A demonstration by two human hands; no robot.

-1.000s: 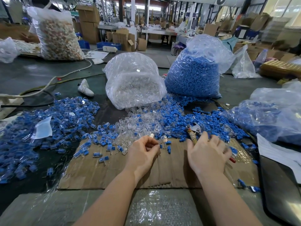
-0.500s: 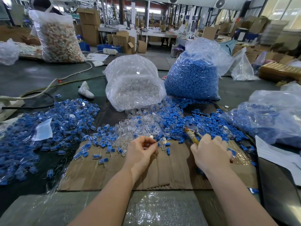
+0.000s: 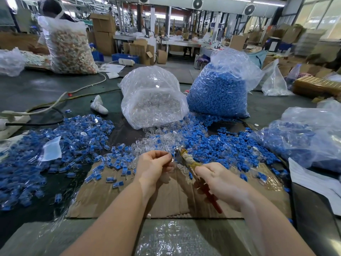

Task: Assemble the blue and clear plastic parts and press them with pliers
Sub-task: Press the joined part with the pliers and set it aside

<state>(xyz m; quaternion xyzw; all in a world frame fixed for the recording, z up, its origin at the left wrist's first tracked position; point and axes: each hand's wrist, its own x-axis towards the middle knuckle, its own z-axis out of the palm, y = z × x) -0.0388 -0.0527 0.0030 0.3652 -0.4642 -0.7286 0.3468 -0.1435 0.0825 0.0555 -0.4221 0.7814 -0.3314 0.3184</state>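
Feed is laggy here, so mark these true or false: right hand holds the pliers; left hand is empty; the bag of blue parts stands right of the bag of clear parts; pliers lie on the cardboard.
1. The right hand holds the pliers: true.
2. The left hand is empty: false, it pinches a small part at the pliers' nose.
3. The bag of blue parts stands right of the bag of clear parts: true.
4. The pliers lie on the cardboard: false, they are held above it.

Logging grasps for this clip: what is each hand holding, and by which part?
The right hand grips the pliers by their handles. The left hand pinches a small clear and blue plastic part at its fingertips, against the pliers' head.
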